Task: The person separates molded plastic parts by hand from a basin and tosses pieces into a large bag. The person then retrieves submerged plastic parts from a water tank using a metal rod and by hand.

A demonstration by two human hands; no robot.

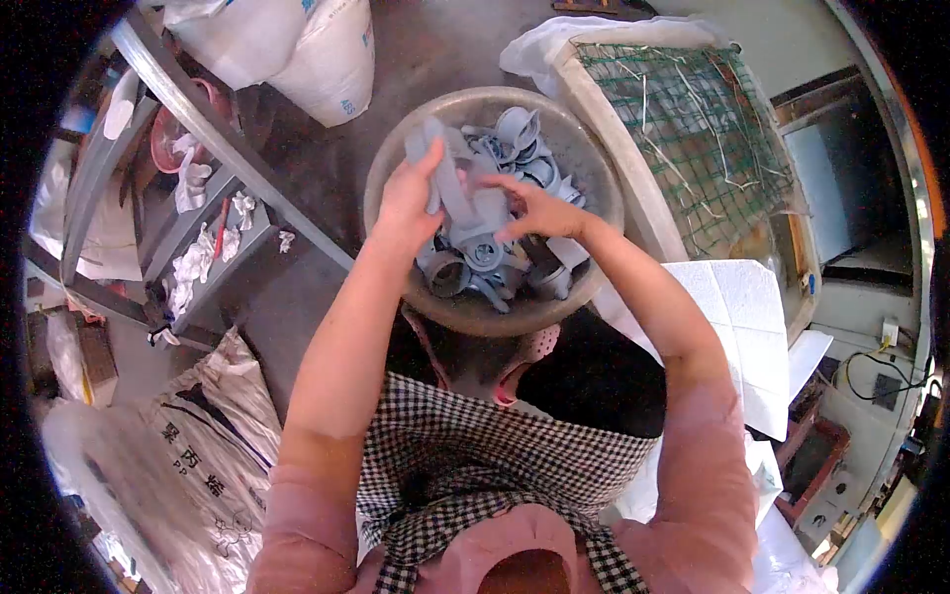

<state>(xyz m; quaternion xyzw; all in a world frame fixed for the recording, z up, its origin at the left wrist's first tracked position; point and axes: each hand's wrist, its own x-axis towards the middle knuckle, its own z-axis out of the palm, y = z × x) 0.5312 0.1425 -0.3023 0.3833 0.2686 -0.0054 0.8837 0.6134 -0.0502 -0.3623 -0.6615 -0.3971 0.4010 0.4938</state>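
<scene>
A grey plastic part (457, 198) with a long strip-like body is up over a basin (388, 129), somewhat blurred. My left hand (409, 198) grips its upper side, thumb along the strip. At its lower right end, my right hand (546, 210) has its fingers curled around a pale rounded portion; the exact contact is partly hidden. Beneath both hands, the basin holds several more grey plastic pieces (520, 134), some ring-shaped, lying in a jumble.
To the right stands a white-edged frame with green netting (683, 139). White sheets (727, 327) lie below it. Metal rack bars (228, 148) cross the left side. White sacks (322, 69) stand at the back; a printed woven bag (213, 445) lies at lower left.
</scene>
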